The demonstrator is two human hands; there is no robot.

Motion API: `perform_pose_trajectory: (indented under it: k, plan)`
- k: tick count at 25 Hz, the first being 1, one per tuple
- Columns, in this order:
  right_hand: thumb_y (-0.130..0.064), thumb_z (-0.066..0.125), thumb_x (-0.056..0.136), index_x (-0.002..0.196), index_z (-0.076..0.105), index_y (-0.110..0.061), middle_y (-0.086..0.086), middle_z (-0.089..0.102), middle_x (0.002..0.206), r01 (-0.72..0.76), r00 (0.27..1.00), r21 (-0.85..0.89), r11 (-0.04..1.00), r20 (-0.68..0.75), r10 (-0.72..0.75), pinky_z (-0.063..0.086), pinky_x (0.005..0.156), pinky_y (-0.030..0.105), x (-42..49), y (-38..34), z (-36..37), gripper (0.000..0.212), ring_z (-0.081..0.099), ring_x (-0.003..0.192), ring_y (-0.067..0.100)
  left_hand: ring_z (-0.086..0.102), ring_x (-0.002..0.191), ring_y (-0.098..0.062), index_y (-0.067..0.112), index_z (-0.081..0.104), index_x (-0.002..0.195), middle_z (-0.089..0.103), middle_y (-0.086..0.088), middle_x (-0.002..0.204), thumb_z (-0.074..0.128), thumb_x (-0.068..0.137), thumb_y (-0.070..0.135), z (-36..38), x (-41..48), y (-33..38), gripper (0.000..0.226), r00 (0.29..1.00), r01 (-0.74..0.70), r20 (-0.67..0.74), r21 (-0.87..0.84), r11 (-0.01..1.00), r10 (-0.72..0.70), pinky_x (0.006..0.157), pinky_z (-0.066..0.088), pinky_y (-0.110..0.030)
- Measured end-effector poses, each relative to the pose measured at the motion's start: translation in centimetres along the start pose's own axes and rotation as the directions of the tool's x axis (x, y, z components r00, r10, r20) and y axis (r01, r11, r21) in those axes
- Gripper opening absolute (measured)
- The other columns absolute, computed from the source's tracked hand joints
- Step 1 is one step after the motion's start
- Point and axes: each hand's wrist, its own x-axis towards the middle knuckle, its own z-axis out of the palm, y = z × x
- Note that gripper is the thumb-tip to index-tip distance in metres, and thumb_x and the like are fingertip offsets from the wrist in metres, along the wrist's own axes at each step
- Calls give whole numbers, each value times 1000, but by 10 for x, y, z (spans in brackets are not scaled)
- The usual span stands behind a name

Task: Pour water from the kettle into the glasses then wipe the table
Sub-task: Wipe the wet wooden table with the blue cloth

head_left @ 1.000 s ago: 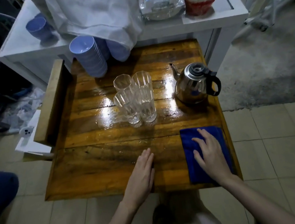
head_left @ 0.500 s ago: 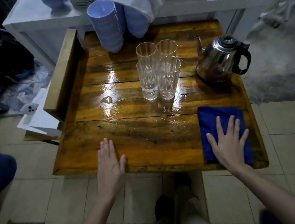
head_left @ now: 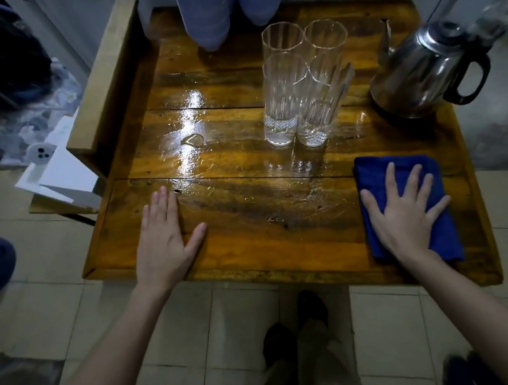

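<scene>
**Kettle parked, cloth under our palm**

Glossy wooden plank table (head_left: 251, 231) fills our view, wet sheen across its middle boards and a small puddle (head_left: 192, 140) left of centre. We look down at four tall ribbed clear glasses (head_left: 303, 87) bunched together, touching, toward the far side. We cannot tell how much water they hold; the glass is too clear in this dim light. Just to their right stands the shiny steel kettle with the black handle (head_left: 423, 72), upright on the table, spout toward the glasses, nobody holding it.

Our left hand (head_left: 164, 245) lies flat on bare wood near the front edge, fingers together, gripping nothing. Our right hand (head_left: 406, 208) is spread wide, palm down on the folded dark blue cloth (head_left: 413, 249) at the near right corner.

We judge the pouring is over, given the set-down kettle and the spilled water. Wiping looks just about to start: the puddle and the wet streaks are well apart from the cloth, so the whole wet patch is left to do.
</scene>
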Motion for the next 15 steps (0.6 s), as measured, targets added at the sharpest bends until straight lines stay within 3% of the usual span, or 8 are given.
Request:
perform_pose_trajectory:
  k: [8, 15]
  plan:
    - [-70, 10, 89, 157, 2, -31, 15, -1, 165, -6, 999, 0, 1000, -37, 6, -6, 114, 66, 3, -54, 12, 79, -4, 150, 37, 5, 148, -17, 11, 14, 151, 12, -7, 160, 27, 89, 67, 0, 0, 0, 84, 999, 0, -32, -30, 1000, -1, 120, 9, -40]
    - [-50, 14, 98, 156, 13, -33, 8, 4, 166, 234, 970, -2, 972, -71, -234, -1, 118, 61, -1, -86, 21, 61, 1, 152, 31, 6, 148, -18, 11, 15, 151, 12, -8, 159, 26, 89, 66, 1, 1, -1, 84, 999, -8, -35, -28, 1000, 7, 120, 11, -42]
